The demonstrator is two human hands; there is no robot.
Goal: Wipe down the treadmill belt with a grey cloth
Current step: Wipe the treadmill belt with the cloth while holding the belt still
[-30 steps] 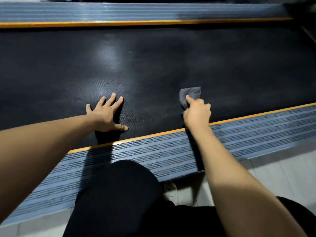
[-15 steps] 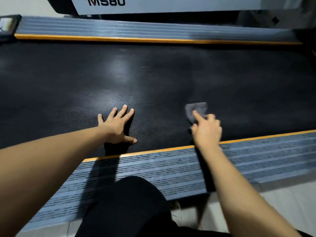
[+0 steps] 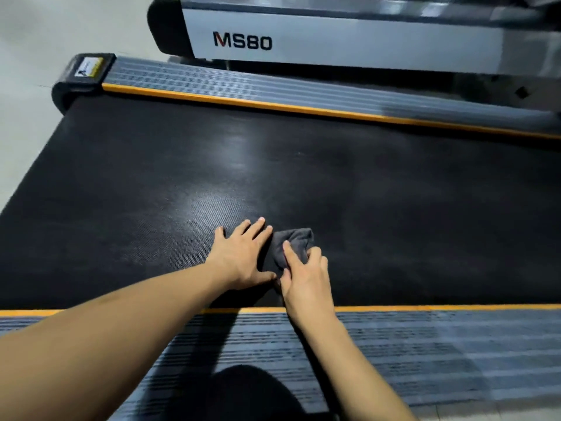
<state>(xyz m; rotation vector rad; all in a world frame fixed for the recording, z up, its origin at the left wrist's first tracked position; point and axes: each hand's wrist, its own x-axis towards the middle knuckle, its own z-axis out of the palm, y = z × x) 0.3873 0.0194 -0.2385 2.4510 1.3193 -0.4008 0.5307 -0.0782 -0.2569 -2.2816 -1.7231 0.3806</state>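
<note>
Cloth (image 3: 293,246): grey, bunched into a small wad; lay on belt (image 3: 394,208), toward the near edge and left of mid-length, just beyond the orange strip (image 3: 425,308). Right hand (image 3: 306,278): gripped the wad, forefinger laid along its top, other fingers curled round its right side. Left hand (image 3: 243,253): flat on the belt, fingers straight and spread, holding nothing; sat immediately left of the cloth, thumb at or against its lower edge, contact not certain. Belt: black, textured, sheen in patches around the middle; no telling wiped from unwiped by look alone. Near rail (image 3: 425,344): ribbed, grey, crossed by both forearms. Far rail (image 3: 273,86): same pattern, ending in a black cap (image 3: 85,71) with a label. Second machine (image 3: 334,47), marked MS80, stood behind. Step in hand, judged: a wiping pass across the belt, with much surface seemingly left toward the far rail and both ends. Judged to go better with the wad opened to a broader pad, pressed under the whole palm, not one finger; strokes long, straight and overlapping, rail to rail. Left hand best kept as a brace but shifted clear of the path, to avoid crowding the cloth. Reach to the far side likely to call for leaning in, with weight kept steady.
</note>
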